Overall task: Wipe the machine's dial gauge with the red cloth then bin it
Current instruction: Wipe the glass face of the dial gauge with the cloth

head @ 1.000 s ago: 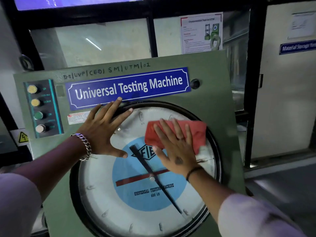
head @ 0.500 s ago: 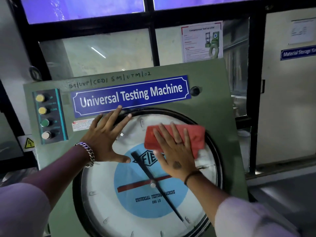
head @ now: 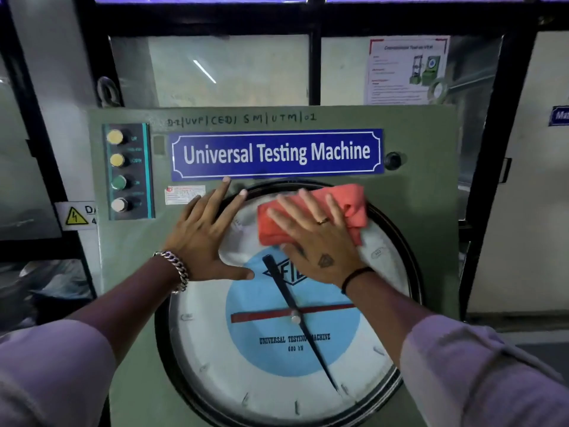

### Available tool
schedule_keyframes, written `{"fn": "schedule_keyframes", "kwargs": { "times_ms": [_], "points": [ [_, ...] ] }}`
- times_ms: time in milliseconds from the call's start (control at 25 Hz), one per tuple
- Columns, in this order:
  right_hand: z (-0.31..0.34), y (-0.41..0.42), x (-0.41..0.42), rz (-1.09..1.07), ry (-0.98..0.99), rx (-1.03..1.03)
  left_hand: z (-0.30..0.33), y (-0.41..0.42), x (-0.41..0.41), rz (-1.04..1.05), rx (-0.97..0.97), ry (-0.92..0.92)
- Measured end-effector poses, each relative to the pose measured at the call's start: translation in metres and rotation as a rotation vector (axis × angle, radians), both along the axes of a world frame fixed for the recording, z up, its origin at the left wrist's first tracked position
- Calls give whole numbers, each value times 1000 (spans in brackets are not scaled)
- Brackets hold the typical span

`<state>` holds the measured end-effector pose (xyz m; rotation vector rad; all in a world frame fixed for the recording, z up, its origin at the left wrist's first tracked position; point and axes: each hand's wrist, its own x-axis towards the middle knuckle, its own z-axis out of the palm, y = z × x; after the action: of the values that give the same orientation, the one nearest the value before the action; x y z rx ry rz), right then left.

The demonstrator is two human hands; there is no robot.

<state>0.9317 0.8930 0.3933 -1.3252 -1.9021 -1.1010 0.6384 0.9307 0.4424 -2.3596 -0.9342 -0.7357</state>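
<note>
**Red cloth pressed to the top of the dial gauge**

The right hand (head: 317, 241) lies flat with its fingers spread, pressing the red cloth (head: 354, 208) against the glass at the upper part of the dial gauge (head: 277, 359). The cloth is bunched under the palm and fingers, and its right end sticks out past the fingertips towards the black rim. It is not pinched, only held down by the open hand.

The left hand (head: 203, 238) is also open and flat. It rests on the upper left edge of the gauge, its fingers reaching over the rim onto the green panel (head: 425, 211) and its thumb on the glass. It holds nothing.

Just above both hands sits the blue nameplate (head: 277, 154). A column of buttons (head: 118, 171) stands to its left.
</note>
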Motion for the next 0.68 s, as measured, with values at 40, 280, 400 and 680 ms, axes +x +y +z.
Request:
{"fn": "schedule_keyframes", "kwargs": {
  "times_ms": [40,280,400,680],
  "points": [
    [1,-3,4,-36,88,21,-4,-1,-3,14,-5,-14],
    [-33,-4,-45,46,-35,3,-23,5,-14,-7,46,-73],
    [-9,-2,-26,48,-108,0,-30,5,-17,-3,51,-78],
    [-40,-12,-55,100,-169,-116,-49,-2,-32,21,18,-134]
  ]
}}
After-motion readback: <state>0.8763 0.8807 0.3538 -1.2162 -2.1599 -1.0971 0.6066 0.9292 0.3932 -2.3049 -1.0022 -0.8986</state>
